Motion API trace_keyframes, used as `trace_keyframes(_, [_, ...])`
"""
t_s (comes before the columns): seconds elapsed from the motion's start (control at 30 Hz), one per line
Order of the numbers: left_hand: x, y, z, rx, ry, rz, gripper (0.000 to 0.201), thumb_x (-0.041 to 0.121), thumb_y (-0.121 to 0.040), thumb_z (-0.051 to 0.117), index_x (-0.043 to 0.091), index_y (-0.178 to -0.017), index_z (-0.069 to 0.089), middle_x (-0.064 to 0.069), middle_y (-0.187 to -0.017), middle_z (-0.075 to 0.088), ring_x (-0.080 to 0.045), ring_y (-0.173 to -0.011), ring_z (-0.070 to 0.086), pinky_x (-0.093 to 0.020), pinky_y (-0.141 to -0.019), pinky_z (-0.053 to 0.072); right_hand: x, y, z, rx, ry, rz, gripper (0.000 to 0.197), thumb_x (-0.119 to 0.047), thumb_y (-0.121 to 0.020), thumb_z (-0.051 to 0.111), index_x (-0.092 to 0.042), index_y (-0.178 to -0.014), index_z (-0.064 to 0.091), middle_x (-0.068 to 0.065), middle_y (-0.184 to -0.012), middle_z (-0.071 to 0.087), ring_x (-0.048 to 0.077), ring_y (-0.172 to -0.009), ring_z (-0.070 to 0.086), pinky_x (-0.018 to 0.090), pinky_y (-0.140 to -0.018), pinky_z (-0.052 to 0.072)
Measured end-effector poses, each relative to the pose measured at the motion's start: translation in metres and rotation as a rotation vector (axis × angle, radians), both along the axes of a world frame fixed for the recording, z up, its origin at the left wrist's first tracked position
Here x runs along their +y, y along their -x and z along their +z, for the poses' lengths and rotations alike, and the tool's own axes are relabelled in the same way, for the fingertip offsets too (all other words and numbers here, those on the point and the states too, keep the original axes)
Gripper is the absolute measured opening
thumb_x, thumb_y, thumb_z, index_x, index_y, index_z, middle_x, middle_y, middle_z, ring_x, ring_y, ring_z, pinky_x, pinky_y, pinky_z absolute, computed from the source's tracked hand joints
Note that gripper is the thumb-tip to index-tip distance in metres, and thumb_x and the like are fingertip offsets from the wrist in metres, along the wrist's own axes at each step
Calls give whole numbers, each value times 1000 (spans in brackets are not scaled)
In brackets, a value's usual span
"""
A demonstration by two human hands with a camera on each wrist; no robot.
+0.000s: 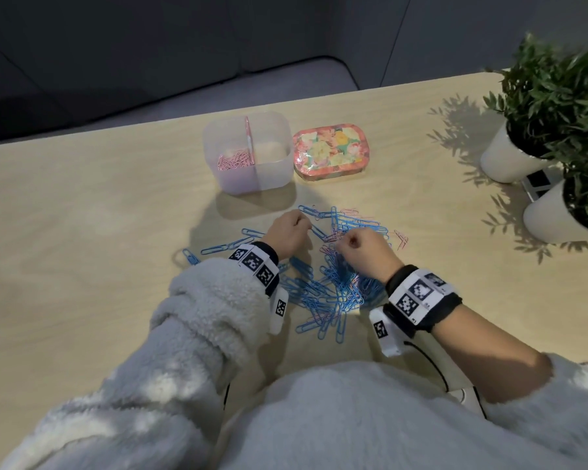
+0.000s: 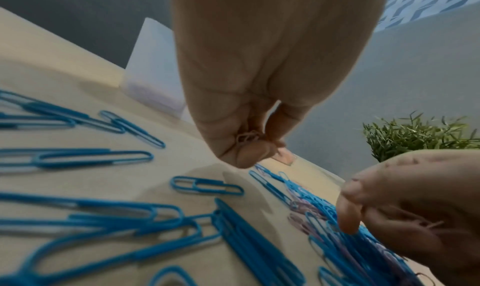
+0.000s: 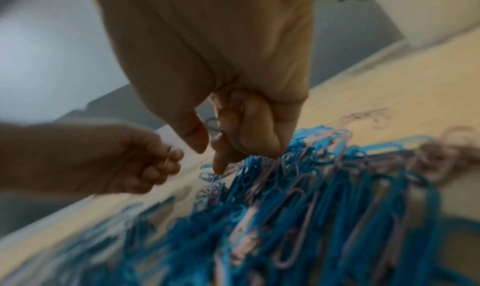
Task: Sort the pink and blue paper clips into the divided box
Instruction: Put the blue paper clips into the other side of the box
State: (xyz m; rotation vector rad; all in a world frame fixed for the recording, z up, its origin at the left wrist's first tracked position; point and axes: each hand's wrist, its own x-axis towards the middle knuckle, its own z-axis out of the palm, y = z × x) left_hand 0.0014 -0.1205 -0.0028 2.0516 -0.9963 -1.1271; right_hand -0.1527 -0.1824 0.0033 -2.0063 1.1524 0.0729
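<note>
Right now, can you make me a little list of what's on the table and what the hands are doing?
box: clear divided box at the far side of the table
left part: pink clips inside
right part: looks bare
tin: flowery tin just right of the box
pile: mostly blue clips, a few pink mixed in
left hand: holds pink clips, over the pile
right hand: holds pink clips, reaching into the pile
plants: two potted plants, far right
</note>
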Motion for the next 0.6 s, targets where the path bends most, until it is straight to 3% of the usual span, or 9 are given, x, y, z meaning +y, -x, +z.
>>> trace_keyframes(0.1, [-1,1,-4,133,5,108,30,10,-90,40,17,-61,45,-1,-61,46,-21,-65,44,-27,-58,33,9,-1,-6,133,129,72,17,-22,-83,62,-15,-70,53,3,-71,56,24,-71,51,28,-64,37])
trace_keyframes(0.23, [2,3,-5,269,-12,151,32,6,-94,36,17,-67,50,5,-38,52,-2,-36,48,-14,-37,36,7,5,-11,112,55,74,20,-14,-84,56,-14,-65,53,6,-68,56,24,-69,52,28,-63,36])
trace_keyframes(0.3, [4,3,-6,305,-8,175,34,4,-93,36,14,-64,51,3,-43,51,-4,-36,47,-11,-34,33,2,15,-12,80,36,53,20,-14,-85,53,-14,-66,57,8,-69,61,26,-69,56,30,-65,42])
trace_keyframes(0.4, [4,3,-7,331,1,173,33,3,-91,38,12,-61,50,-3,-56,42,-11,-47,43,-11,-34,30,-5,28,-11,-38,-75,-20,12,-12,-84,60,-13,-73,64,6,-73,63,18,-67,55,29,-70,44])
trace_keyframes(0.5, [2,7,-9,297,20,88,21,4,-93,44,9,-79,59,-1,-57,46,2,-35,44,-8,-36,32,-12,37,-9,-68,-163,-67,7,-9,-81,66,-8,-73,66,8,-68,62,11,-56,50,27,-66,44])
trace_keyframes(0.6, [2,12,-10,330,32,30,9,5,-93,49,7,-94,57,0,-65,56,7,-38,51,-6,-41,39,-21,37,-4,65,15,-1,11,-12,-76,66,-19,-68,64,-7,-58,56,13,-57,51,25,-62,41])
